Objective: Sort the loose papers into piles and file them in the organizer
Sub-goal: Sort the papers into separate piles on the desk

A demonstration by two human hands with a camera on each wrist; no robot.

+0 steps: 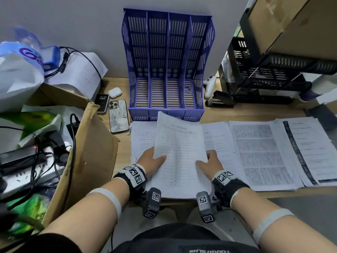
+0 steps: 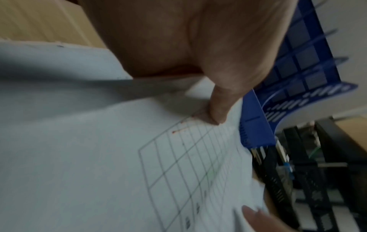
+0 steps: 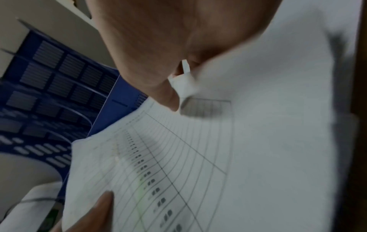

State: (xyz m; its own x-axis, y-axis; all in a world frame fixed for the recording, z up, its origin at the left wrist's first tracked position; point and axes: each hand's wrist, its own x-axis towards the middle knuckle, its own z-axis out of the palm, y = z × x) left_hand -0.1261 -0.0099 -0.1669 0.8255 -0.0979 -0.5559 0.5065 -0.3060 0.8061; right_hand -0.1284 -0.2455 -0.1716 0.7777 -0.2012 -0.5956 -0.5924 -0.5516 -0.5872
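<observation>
A stack of table-printed sheets (image 1: pixel 179 152) is lifted off the desk, its far edge tilted up toward the blue organizer (image 1: pixel 166 64). My left hand (image 1: pixel 155 162) grips its left edge, thumb on top (image 2: pixel 218 108). My right hand (image 1: pixel 209 163) grips the right edge the same way. Both wrist views show the ruled table (image 3: pixel 168 164) close up with the organizer (image 2: pixel 298 75) behind. Under it lie flat piles: text pages (image 1: pixel 217 141), dense-print pages (image 1: pixel 259 154) and pages with a dark stripe (image 1: pixel 310 150). All organizer slots look empty.
Two phones (image 1: pixel 117 115) and an earbud case (image 1: pixel 114 92) lie left of the organizer. An open cardboard box (image 1: pixel 87 152) with cables stands at the left. A stapler (image 1: pixel 218 102), a white controller (image 1: pixel 209 87) and black trays (image 1: pixel 273 70) sit at the right.
</observation>
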